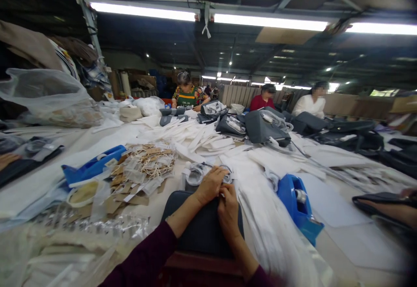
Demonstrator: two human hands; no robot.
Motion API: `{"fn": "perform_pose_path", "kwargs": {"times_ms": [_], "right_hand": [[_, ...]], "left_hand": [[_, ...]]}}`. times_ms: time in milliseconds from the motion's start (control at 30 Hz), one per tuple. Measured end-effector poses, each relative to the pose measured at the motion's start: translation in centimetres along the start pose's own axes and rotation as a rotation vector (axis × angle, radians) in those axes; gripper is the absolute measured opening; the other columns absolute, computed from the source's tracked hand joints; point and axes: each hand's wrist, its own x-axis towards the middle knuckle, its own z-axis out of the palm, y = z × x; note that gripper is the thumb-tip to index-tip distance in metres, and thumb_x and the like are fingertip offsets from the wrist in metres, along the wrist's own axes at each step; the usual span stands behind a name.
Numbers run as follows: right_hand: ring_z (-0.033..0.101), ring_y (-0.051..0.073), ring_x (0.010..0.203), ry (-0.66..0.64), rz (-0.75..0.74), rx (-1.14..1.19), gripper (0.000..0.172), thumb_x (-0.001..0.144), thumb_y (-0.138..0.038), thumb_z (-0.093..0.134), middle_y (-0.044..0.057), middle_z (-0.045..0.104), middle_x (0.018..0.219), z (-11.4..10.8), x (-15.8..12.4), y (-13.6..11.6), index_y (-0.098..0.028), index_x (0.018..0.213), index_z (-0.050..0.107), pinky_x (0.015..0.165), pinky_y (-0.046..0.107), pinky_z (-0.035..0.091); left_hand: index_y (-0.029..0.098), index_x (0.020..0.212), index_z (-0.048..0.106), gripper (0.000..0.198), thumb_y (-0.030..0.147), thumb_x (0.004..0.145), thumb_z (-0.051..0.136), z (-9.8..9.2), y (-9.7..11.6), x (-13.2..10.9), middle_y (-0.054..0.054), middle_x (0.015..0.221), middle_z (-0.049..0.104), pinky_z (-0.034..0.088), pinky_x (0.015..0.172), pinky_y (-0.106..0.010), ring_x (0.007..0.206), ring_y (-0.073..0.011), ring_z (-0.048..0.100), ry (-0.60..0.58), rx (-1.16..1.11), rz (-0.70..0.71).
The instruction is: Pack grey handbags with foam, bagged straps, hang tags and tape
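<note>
A dark navy bag (195,230) lies before me at the table's front edge, its handle end pointing away. Clear plastic wrap (194,175) covers the handle fittings there. My left hand (212,185) reaches across the bag, its fingers closed over the right part of the wrapped handle. Just below it, my right hand (228,206) has its fingers curled at the bag's upper edge; what they pinch is hidden. The fingertips of both hands nearly meet.
Blue tape dispensers (298,204) stand right and left, the left one beside a pile of stringed tags (146,165). White foam sheets (208,141) spread beyond. Dark bags (267,126) are heaped farther back. Several people work around the table; co-workers' arms show at both sides.
</note>
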Motion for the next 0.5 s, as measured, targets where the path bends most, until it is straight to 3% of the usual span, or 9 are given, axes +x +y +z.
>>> {"fn": "perform_pose_path", "kwargs": {"times_ms": [67,133,200,300,400,500], "right_hand": [[0.049,0.021,0.098,0.242,0.110,0.148,0.017,0.084,-0.010,0.034,0.006,0.048,0.097,-0.6,0.1,0.0,-0.021,0.088,0.045,0.092,0.037,0.040],[0.046,0.023,0.108,0.374,0.176,0.215,0.015,0.085,-0.016,0.036,0.009,0.048,0.107,-0.8,0.4,0.3,-0.021,0.096,0.045,0.099,0.043,0.036],[0.040,0.025,0.122,0.374,0.232,0.227,0.027,0.085,-0.022,0.037,0.015,0.044,0.123,-0.6,1.2,1.0,-0.017,0.110,0.046,0.106,0.045,0.029],[0.032,0.029,0.132,0.312,0.431,0.243,0.054,0.082,-0.032,0.042,0.020,0.038,0.137,0.1,3.2,3.0,-0.011,0.132,0.039,0.110,0.045,0.024],[0.050,0.032,0.116,0.244,0.587,0.280,0.063,0.078,-0.041,0.049,0.021,0.056,0.119,0.8,5.3,5.4,-0.006,0.131,0.044,0.097,0.045,0.038],[0.061,0.028,0.092,0.198,0.597,0.325,0.057,0.073,-0.048,0.055,0.012,0.066,0.092,1.1,6.6,6.6,-0.009,0.114,0.058,0.080,0.038,0.046]], "left_hand": [[0.021,0.125,0.047,0.043,0.015,0.084,0.056,0.6,0.1,0.6,-0.006,0.122,0.056,0.043,0.099,-0.031,0.119,-0.0186,0.047,-0.072,-0.049,-0.046],[0.020,0.121,0.048,0.043,0.020,0.081,0.063,1.2,0.0,0.7,-0.006,0.120,0.056,0.045,0.095,-0.031,0.119,-0.0202,0.046,-0.121,-0.001,-0.080],[0.019,0.114,0.053,0.036,0.022,0.081,0.065,1.7,-0.1,0.5,-0.007,0.117,0.057,0.045,0.095,-0.034,0.118,-0.0228,0.046,-0.162,0.107,-0.047],[0.017,0.100,0.059,0.013,0.021,0.087,0.057,1.8,0.0,0.1,-0.008,0.113,0.058,0.042,0.094,-0.038,0.113,-0.0255,0.047,-0.170,0.268,0.016],[0.017,0.095,0.061,0.018,0.016,0.094,0.043,1.4,0.4,-0.1,-0.008,0.120,0.057,0.040,0.093,-0.041,0.113,-0.0262,0.048,-0.144,0.346,0.058],[0.016,0.096,0.060,0.024,0.013,0.095,0.036,1.1,0.8,-0.5,-0.009,0.113,0.061,0.042,0.089,-0.042,0.106,-0.0260,0.054,-0.155,0.329,0.016]]}}
